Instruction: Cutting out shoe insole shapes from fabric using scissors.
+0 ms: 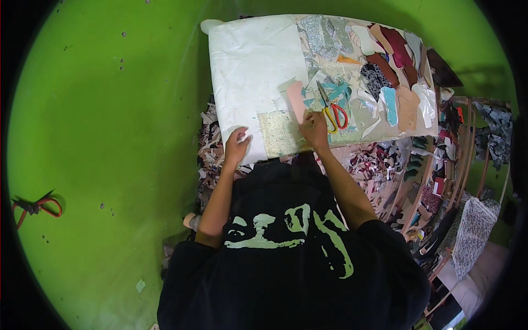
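My right hand (314, 132) is closed on the lower end of a pale pink strip of material (296, 100), which points away from me over the work table. Just right of this hand lies a pair of scissors (323, 94) with one red and one yellow handle loop, blades pointing away. My left hand (237, 147) rests near the table's front edge on a white sheet (256, 60), fingers curved and apart, nothing visible in them. Between the hands is a speckled, glittery patch (280, 132) with small scraps on it.
Cut pieces lie across the table's right side, including a turquoise piece (389, 105), a tan piece (408, 108) and a dark red piece (395, 47). Scraps heap below the table (379, 162). A rack (467, 148) stands right. Another tool with red handles (37, 206) is against the green surface.
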